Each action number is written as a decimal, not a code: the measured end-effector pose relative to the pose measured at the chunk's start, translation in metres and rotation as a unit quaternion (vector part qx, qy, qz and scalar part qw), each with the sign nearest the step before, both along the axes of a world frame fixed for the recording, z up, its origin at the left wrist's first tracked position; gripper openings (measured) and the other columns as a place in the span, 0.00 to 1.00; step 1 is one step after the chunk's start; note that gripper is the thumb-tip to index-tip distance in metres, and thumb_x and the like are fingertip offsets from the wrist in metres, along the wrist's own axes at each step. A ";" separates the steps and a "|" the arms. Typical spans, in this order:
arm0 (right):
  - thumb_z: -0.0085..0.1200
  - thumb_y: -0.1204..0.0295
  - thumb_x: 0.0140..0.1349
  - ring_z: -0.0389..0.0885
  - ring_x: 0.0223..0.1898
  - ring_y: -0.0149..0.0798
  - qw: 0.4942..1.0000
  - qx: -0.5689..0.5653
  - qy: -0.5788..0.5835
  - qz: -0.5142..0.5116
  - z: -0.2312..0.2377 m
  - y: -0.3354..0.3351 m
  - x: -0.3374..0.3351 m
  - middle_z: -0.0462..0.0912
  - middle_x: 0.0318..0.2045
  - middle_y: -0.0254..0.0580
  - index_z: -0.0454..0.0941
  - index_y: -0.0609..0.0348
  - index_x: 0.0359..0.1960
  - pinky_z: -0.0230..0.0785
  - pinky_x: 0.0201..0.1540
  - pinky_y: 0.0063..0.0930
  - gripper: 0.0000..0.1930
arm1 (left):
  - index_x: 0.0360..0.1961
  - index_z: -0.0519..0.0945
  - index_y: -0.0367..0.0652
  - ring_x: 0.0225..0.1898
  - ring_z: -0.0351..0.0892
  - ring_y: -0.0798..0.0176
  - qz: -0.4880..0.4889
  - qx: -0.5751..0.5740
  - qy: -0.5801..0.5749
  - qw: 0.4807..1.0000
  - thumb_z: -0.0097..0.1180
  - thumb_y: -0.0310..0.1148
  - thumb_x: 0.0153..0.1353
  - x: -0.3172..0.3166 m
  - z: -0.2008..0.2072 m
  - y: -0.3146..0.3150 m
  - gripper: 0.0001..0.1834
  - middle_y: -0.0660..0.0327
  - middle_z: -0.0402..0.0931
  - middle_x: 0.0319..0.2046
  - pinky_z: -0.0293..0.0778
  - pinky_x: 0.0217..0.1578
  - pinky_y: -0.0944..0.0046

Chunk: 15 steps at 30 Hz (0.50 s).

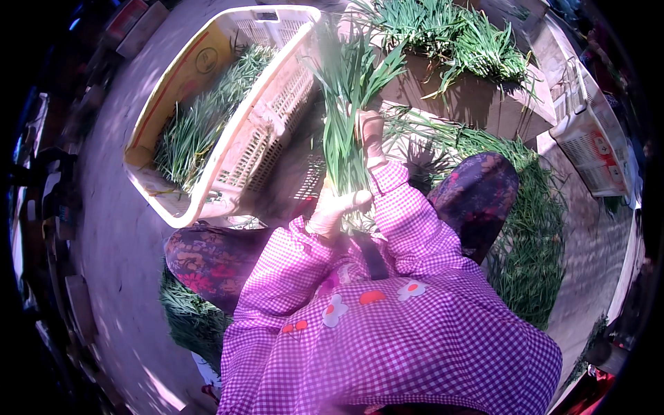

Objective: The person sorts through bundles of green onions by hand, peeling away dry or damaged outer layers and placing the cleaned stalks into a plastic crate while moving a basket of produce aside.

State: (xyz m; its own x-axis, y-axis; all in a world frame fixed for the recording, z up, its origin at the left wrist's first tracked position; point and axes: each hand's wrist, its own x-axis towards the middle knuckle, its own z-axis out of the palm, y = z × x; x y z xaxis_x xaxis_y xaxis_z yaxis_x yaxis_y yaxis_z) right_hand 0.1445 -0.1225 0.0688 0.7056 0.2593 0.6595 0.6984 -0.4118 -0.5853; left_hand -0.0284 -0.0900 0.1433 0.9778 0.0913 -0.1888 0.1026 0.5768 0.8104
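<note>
Holding a bunch of long, slender green leaves at upper centre of the frame, grasping its base with curled fingers of the left hand; touching its side with the right hand, cannot tell whether clenched.

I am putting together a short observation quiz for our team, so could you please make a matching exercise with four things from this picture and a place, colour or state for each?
Column one:
1. Bundle of green stalks
2. Crate at the left
3. Tan box
4. Smock

Column two:
A. Bears a heap of greens on top
B. Purple and white checks
C. Gripped low down by the left hand, with the right hand against it higher up
D. Yellow inner wall, cut greens inside

Right pairs: 1-C, 2-D, 3-A, 4-B.
</note>
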 end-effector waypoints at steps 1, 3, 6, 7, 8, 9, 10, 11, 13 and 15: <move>0.45 0.74 0.63 0.69 0.17 0.27 0.989 -0.117 -0.060 -0.073 -0.007 0.004 0.002 0.72 0.15 0.31 0.73 0.56 0.26 0.61 0.20 0.23 0.07 | 0.46 0.67 0.40 0.30 0.75 0.67 0.015 -0.016 -0.001 1.000 0.63 0.26 0.45 -0.001 -0.006 -0.002 0.26 0.64 0.73 0.30 0.73 0.32 0.67; 0.42 0.74 0.64 0.67 0.16 0.27 0.894 -0.360 -0.150 -0.220 -0.006 0.009 -0.009 0.69 0.13 0.30 0.70 0.54 0.27 0.62 0.22 0.23 0.07 | 0.45 0.68 0.40 0.27 0.75 0.66 0.047 -0.050 -0.002 0.998 0.63 0.26 0.45 -0.004 -0.017 -0.005 0.24 0.64 0.73 0.28 0.74 0.30 0.67; 0.45 0.72 0.64 0.73 0.24 0.25 0.891 0.289 0.297 0.184 0.010 0.016 -0.020 0.75 0.22 0.24 0.76 0.65 0.40 0.63 0.28 0.20 0.10 | 0.45 0.69 0.40 0.26 0.75 0.66 0.102 -0.086 -0.002 0.991 0.63 0.24 0.45 -0.007 -0.030 -0.005 0.24 0.63 0.74 0.28 0.75 0.28 0.67; 0.46 0.71 0.64 0.73 0.27 0.24 0.861 0.318 0.333 0.215 0.009 0.018 -0.021 0.77 0.26 0.25 0.76 0.65 0.40 0.64 0.29 0.19 0.10 | 0.45 0.70 0.40 0.28 0.76 0.67 0.111 -0.098 -0.002 0.989 0.63 0.22 0.44 -0.006 -0.032 -0.005 0.24 0.63 0.74 0.29 0.75 0.29 0.68; 0.48 0.71 0.64 0.74 0.30 0.22 0.827 0.347 0.369 0.243 0.008 0.020 -0.023 0.79 0.31 0.27 0.76 0.66 0.41 0.65 0.31 0.18 0.11 | 0.45 0.70 0.40 0.28 0.76 0.67 0.119 -0.110 -0.005 0.987 0.63 0.22 0.44 -0.008 -0.031 -0.005 0.24 0.64 0.74 0.30 0.75 0.30 0.68; 0.48 0.70 0.64 0.74 0.30 0.22 0.818 0.327 0.406 0.245 -0.002 0.012 -0.015 0.79 0.32 0.27 0.76 0.66 0.42 0.66 0.31 0.18 0.11 | 0.45 0.71 0.41 0.28 0.76 0.67 0.115 -0.132 -0.006 0.985 0.63 0.21 0.44 -0.005 -0.016 -0.011 0.24 0.64 0.74 0.30 0.75 0.30 0.68; 0.47 0.70 0.65 0.72 0.29 0.22 0.801 0.328 0.426 0.261 -0.009 0.015 -0.013 0.77 0.30 0.27 0.76 0.64 0.39 0.65 0.31 0.20 0.10 | 0.44 0.71 0.41 0.29 0.76 0.67 0.119 -0.147 -0.009 0.982 0.63 0.20 0.43 -0.003 -0.010 -0.014 0.24 0.64 0.74 0.30 0.75 0.30 0.69; 0.45 0.70 0.65 0.70 0.28 0.23 0.785 0.328 0.447 0.276 -0.015 0.017 -0.010 0.76 0.28 0.27 0.77 0.63 0.37 0.64 0.32 0.22 0.10 | 0.45 0.72 0.41 0.31 0.76 0.67 0.093 -0.145 0.010 0.985 0.63 0.20 0.43 -0.005 -0.009 -0.009 0.24 0.65 0.75 0.32 0.75 0.32 0.69; 0.44 0.69 0.67 0.69 0.31 0.22 0.764 0.320 0.465 0.313 0.027 0.012 -0.029 0.76 0.29 0.26 0.78 0.61 0.37 0.65 0.35 0.23 0.11 | 0.43 0.73 0.39 0.30 0.78 0.65 0.114 -0.142 0.025 0.983 0.60 0.18 0.43 -0.010 -0.015 0.000 0.22 0.62 0.76 0.32 0.76 0.32 0.66; 0.43 0.66 0.68 0.72 0.39 0.23 0.727 0.310 0.491 0.368 0.051 -0.003 -0.033 0.79 0.38 0.27 0.76 0.60 0.47 0.67 0.41 0.20 0.14 | 0.42 0.74 0.35 0.28 0.79 0.62 0.115 -0.130 0.045 0.984 0.56 0.18 0.44 -0.016 -0.015 0.015 0.19 0.58 0.77 0.30 0.79 0.30 0.62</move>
State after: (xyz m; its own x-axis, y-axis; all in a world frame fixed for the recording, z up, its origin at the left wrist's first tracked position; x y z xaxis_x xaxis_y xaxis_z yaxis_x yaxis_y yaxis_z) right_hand 0.1118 -0.1253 0.1194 0.7357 0.6723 0.0828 -0.2830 0.4161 -0.8642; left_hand -0.0445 -0.0753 0.1287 0.9148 0.2460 -0.3203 0.0095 0.7797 0.6260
